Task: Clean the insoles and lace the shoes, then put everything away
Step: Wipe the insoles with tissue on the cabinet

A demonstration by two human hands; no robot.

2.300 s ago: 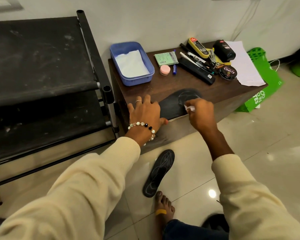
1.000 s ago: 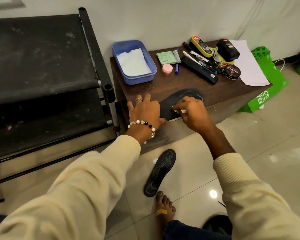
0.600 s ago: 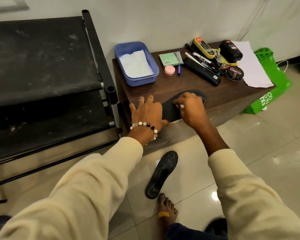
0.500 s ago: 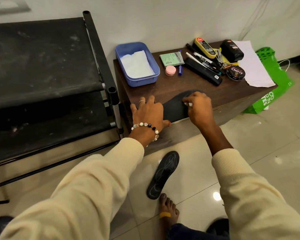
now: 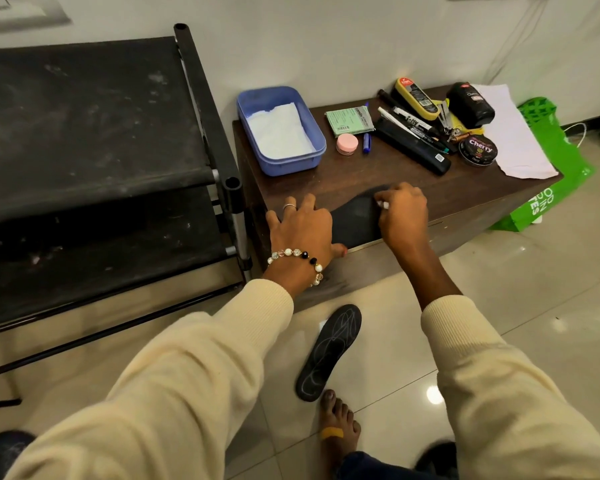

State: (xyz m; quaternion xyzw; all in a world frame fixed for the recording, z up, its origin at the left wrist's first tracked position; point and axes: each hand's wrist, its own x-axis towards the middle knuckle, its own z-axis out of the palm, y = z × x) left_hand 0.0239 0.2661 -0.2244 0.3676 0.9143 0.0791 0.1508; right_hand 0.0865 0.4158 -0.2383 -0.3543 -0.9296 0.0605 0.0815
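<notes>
Black insole (image 5: 355, 220) lies flat on the brown table (image 5: 471, 195), heel end at the near edge, so it has a firm backing for scrubbing. Left hand (image 5: 302, 230), fingers spread and flat, presses the heel end down; likely to stop the insole sliding under the wiping strokes. Right hand (image 5: 400, 211) has its grip curled, pinching a small white wad (image 5: 383, 204), probably a wipe or tissue, against the toe half of the insole; only a speck of it shows, material can't be confirmed. Second insole (image 5: 329, 351) lies on the floor tiles below the table, just ahead of a bare foot (image 5: 338, 422), with pale scribbly marks on it, so judged not cleaned yet. Blue tub (image 5: 314, 157) holding white tissue sits at the table's far left, within reach for a fresh piece. Polish tin (image 5: 478, 152), markers and other bits are bunched at the far right, apart from the work area. Black shoe rack (image 5: 201, 109) stands left, touching or just beside the table. No shoes or laces clearly visible; lacing judged not begun.
</notes>
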